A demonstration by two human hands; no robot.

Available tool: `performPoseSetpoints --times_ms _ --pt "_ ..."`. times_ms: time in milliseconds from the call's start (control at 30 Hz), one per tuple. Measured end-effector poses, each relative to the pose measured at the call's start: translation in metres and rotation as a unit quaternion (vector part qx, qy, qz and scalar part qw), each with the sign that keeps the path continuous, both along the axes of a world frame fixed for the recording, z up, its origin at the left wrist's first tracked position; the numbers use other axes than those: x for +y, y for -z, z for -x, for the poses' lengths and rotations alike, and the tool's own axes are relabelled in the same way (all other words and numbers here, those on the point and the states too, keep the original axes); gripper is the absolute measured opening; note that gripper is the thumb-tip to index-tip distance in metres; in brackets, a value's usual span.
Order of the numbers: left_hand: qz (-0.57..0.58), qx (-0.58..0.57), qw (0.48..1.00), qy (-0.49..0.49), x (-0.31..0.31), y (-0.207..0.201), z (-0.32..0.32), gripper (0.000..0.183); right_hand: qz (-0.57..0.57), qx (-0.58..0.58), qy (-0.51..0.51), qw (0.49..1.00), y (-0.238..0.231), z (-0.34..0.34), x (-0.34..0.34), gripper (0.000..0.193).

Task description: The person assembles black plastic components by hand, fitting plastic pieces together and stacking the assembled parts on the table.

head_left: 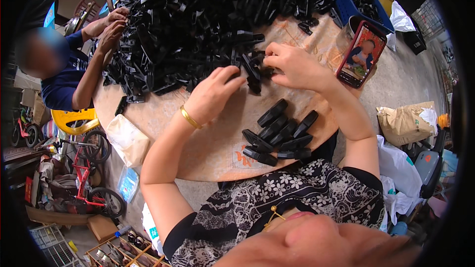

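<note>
A long black plastic piece (252, 75) stands between my two hands at the near edge of a large heap of black plastic parts (198, 24). My left hand (213, 94), with a gold bangle at its wrist, has its fingers curled against the left side of that piece. From the right, my right hand (294, 66) comes in with fingertips bent together in a pinch; what lies between them is dark and partly hidden. Closer to me on the round table (208, 148), several black oblong pieces (279, 131) lie in a small group.
A phone (361, 54) showing a video stands at the table's right edge. Behind it is a blue basket (351, 0) of black parts. Another person's hands (111, 27) work at the heap's left side. A white package (127, 141) sits by the left edge; a red bicycle (84, 173) stands beyond.
</note>
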State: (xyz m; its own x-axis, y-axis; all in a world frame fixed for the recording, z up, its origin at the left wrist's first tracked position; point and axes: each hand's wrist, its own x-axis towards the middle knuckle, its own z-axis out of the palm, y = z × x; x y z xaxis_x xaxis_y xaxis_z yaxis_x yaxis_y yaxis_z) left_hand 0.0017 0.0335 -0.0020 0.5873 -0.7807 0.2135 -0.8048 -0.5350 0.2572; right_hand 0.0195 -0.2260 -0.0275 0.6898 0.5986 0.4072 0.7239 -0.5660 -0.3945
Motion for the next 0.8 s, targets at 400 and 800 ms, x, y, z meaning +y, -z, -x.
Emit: performPoseSetpoints --times_ms 400,800 --pt "0.093 0.405 0.909 0.022 -0.02 -0.013 0.017 0.03 0.064 0.014 0.045 0.997 0.003 -0.001 -0.009 0.028" --pt "0.089 0.096 0.99 -0.05 -0.009 -0.015 0.013 0.022 0.017 0.079 0.039 0.996 -0.002 -0.004 -0.013 0.025"
